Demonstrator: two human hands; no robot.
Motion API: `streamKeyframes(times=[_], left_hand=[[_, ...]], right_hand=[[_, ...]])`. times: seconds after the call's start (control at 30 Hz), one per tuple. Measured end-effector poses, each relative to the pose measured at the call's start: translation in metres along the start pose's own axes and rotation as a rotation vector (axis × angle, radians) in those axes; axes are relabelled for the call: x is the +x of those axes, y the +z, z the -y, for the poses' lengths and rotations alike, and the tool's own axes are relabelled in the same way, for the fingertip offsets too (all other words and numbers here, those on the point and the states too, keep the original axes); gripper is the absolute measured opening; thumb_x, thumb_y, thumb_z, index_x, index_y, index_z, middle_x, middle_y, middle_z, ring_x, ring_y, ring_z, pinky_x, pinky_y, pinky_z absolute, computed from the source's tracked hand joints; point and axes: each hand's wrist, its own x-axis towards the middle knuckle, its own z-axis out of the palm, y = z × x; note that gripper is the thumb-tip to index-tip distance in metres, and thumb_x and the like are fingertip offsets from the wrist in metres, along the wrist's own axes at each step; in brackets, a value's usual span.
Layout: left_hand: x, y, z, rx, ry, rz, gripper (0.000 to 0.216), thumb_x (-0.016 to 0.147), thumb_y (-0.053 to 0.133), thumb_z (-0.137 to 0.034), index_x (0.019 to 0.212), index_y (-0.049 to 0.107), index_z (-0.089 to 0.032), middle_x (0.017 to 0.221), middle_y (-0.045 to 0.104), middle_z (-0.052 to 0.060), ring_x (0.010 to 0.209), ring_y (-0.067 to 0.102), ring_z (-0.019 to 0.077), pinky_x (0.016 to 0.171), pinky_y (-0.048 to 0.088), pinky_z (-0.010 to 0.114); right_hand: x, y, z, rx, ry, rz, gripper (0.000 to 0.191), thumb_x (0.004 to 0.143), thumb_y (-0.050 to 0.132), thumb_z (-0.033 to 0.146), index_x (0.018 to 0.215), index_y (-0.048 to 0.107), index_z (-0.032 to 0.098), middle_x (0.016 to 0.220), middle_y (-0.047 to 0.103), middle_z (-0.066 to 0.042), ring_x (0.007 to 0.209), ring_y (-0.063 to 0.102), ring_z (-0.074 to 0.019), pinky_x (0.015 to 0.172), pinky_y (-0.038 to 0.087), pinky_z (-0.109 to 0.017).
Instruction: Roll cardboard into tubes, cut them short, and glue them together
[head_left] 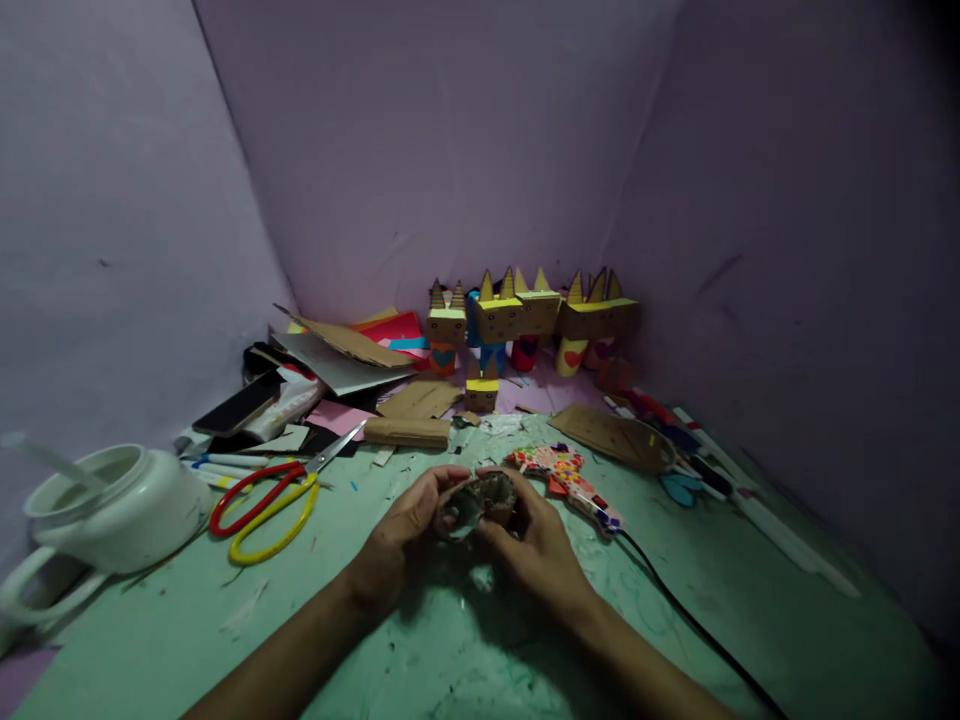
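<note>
Over the middle of the green tabletop, my left hand (412,515) and my right hand (529,530) meet around a small brown cardboard tube piece (496,492). Its rough-edged openings face me, and a paler hollow lies on the left side. Whether it is one piece or two pressed together, I cannot tell. The fingers of both hands are closed on it. Just right of my right hand lies a hot glue gun (566,478) with a colourful patterned body and a black cord. Scissors (277,500) with red and yellow handles rest open left of my left hand.
At far left stands a white teapot-shaped pot (142,510). Cardboard and paper sheets (345,350) pile behind the scissors. Several cardboard animal figures (499,320) line the back wall, with a small cardboard head (481,392) before them. A cardboard piece (615,437) and pens lie right.
</note>
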Motion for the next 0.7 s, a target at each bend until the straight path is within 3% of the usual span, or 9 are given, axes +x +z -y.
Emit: streamKeyframes(times=[0.07,0.13,0.23,0.33,0.47,0.57,0.7], left_hand=[[-0.001,0.0,0.002,0.226,0.095,0.008,0.047,0.078,0.057,-0.057,0.108,0.059,-0.021,0.094,0.066,0.004,0.087,0.06,0.0195,0.078,0.045,0.027],[0.0,-0.002,0.003,0.486,0.21,-0.066,0.046,0.08,0.051,-0.06,0.103,0.062,-0.021,0.094,0.065,0.004,0.09,0.058,0.0219,0.081,0.044,0.03],[0.003,-0.005,0.006,0.717,0.332,-0.222,0.029,0.082,0.053,-0.045,0.091,0.067,-0.02,0.096,0.064,0.005,0.095,0.055,0.0236,0.089,0.04,0.032],[0.003,-0.005,0.007,0.698,0.27,-0.28,0.021,0.077,0.054,-0.025,0.093,0.065,-0.019,0.092,0.066,0.005,0.091,0.058,0.0226,0.084,0.043,0.032],[0.001,-0.003,0.006,0.551,0.097,-0.158,0.052,0.059,0.056,-0.014,0.111,0.058,-0.015,0.088,0.068,0.007,0.08,0.062,0.0231,0.068,0.049,0.032],[0.0,-0.002,0.004,0.525,0.066,-0.031,0.067,0.054,0.065,-0.011,0.119,0.053,-0.016,0.109,0.064,0.01,0.097,0.06,0.0267,0.079,0.048,0.033],[0.0,0.001,0.004,0.745,0.102,-0.045,0.035,0.062,0.067,-0.017,0.096,0.064,-0.015,0.091,0.067,0.006,0.086,0.059,0.0235,0.073,0.046,0.031]], right_hand=[[0.001,-0.003,-0.003,-0.019,0.013,-0.033,0.038,0.07,0.064,0.033,0.103,0.055,0.018,0.086,0.065,-0.004,0.078,0.06,-0.0203,0.072,0.049,-0.032],[0.001,-0.006,-0.005,-0.044,0.004,-0.053,0.037,0.071,0.062,0.034,0.103,0.055,0.017,0.086,0.065,-0.004,0.078,0.06,-0.0203,0.072,0.048,-0.032],[0.0,-0.007,-0.007,-0.103,-0.007,-0.087,0.033,0.071,0.062,0.032,0.101,0.056,0.018,0.086,0.066,-0.003,0.078,0.061,-0.0204,0.073,0.048,-0.032],[0.0,-0.005,-0.011,-0.165,0.009,-0.105,0.035,0.071,0.063,0.03,0.104,0.056,0.018,0.094,0.066,-0.005,0.086,0.061,-0.0222,0.079,0.047,-0.035],[0.0,-0.004,-0.018,-0.226,-0.011,-0.167,0.041,0.068,0.066,0.026,0.108,0.059,0.02,0.103,0.064,-0.007,0.097,0.057,-0.0248,0.087,0.043,-0.04],[-0.001,-0.007,-0.02,-0.227,0.05,-0.139,0.043,0.064,0.071,0.026,0.105,0.062,0.02,0.096,0.065,-0.005,0.091,0.059,-0.0247,0.083,0.045,-0.04],[-0.002,-0.017,-0.02,-0.184,0.07,-0.062,0.035,0.063,0.074,0.026,0.096,0.064,0.019,0.09,0.067,-0.003,0.085,0.061,-0.0225,0.078,0.047,-0.035]])
